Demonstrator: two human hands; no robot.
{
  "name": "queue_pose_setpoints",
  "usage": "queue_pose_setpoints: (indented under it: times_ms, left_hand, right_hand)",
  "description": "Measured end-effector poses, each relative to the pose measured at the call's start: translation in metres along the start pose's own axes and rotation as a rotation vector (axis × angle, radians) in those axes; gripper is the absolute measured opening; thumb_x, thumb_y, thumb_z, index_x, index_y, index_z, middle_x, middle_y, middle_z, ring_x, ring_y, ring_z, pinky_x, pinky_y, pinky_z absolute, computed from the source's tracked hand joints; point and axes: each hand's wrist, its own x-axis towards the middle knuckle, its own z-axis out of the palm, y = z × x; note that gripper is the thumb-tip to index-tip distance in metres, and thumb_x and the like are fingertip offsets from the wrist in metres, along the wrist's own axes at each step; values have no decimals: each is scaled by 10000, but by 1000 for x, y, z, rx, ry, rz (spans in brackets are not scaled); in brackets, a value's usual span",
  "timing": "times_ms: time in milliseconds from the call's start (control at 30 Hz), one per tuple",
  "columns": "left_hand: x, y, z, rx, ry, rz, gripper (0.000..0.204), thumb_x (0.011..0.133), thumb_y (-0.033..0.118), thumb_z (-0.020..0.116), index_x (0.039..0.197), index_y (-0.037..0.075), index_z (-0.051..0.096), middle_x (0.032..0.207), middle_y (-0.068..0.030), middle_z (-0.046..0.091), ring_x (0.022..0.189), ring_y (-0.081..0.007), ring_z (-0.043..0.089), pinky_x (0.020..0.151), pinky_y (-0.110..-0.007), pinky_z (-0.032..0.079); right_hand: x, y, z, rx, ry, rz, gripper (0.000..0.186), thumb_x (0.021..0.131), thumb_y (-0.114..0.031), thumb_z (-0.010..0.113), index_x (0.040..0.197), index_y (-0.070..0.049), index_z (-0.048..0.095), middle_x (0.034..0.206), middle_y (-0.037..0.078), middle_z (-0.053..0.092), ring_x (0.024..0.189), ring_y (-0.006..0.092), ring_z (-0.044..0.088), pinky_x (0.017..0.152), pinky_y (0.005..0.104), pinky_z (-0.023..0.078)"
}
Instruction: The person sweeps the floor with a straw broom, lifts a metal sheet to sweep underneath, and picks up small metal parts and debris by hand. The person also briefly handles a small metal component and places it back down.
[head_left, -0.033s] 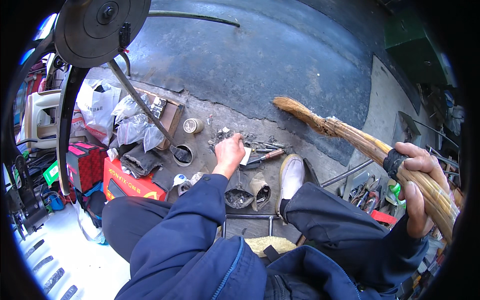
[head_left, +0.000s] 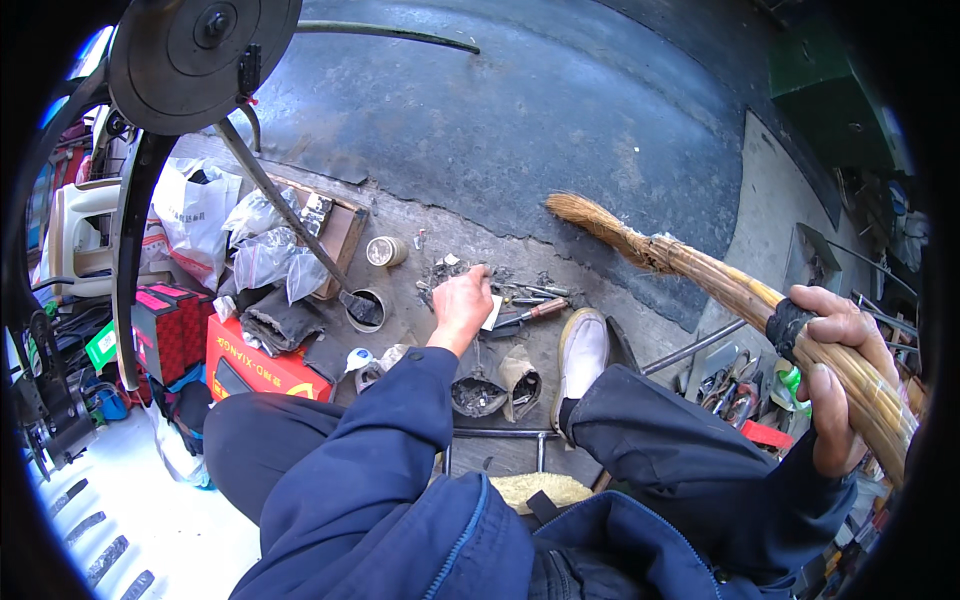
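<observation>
On the right, my right hand (head_left: 843, 375) is wrapped round the dark-bound handle of a straw broom (head_left: 690, 262). The broom slants up to the left, bristles over the dark mat's edge. My left hand (head_left: 462, 305) reaches down to a heap of small dark scraps (head_left: 447, 268) on the floor, its fingers curled together; what they hold, if anything, is hidden. Right beside it lie a small white card (head_left: 492, 312) and a screwdriver-like tool (head_left: 535, 314) with a reddish handle. Two pouches of small metal bits, one grey (head_left: 478, 392) and one tan (head_left: 521, 383), stand closer to me.
A machine with a round black disc (head_left: 205, 65) rises at the upper left. Left of my hand are an open tin (head_left: 387, 251), a black cup (head_left: 366, 310), plastic bags (head_left: 195, 215) and a red box (head_left: 262, 362). Assorted tools (head_left: 735, 390) lie below the broom; my shoe (head_left: 583, 360) is nearby.
My left hand has shifted very slightly to the right over the scraps. The right hand and the broom have stayed in place.
</observation>
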Motion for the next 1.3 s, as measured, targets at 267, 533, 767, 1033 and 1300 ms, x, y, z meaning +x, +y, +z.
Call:
queue_pose_setpoints:
  times_ms: [267,533,767,1033,1300]
  left_hand:
    - [-2,10,19,64,-90,19,228,895,305,750,1030,133,684,788,-137,742,768,-345,741,708,-491,560]
    - [-9,-9,7,-169,77,-63,102,967,217,648,1052,170,681,813,-162,743,813,-391,730,723,-505,549]
    - [-15,-12,-1,-81,12,0,138,931,275,718,1030,179,712,812,-155,745,809,-380,732,708,-492,554]
    - [-18,3,6,16,-72,-84,305,859,388,794,1004,143,684,778,-168,736,814,-384,741,728,-509,549]
    - [-22,1,5,-106,-89,100,218,929,339,715,1072,175,718,772,-190,732,784,-400,730,721,-503,554]
  right_hand:
    - [3,-1,2,18,-23,26,350,849,-267,690,1104,-29,678,1247,235,693,1073,283,707,957,413,572]
    - [4,-3,5,7,6,0,365,842,-287,699,1114,-43,684,1218,221,705,1062,277,705,950,423,579]
    - [4,-2,4,1,-7,-18,374,840,-293,704,1118,-45,678,1202,219,707,1046,274,703,939,423,582]
    - [5,-2,3,26,-16,-1,366,844,-281,707,1118,-40,677,1197,233,701,1042,277,703,934,420,584]
    - [6,-2,2,17,-25,-22,367,847,-268,697,1125,-30,673,1204,238,697,1043,278,705,919,408,587]
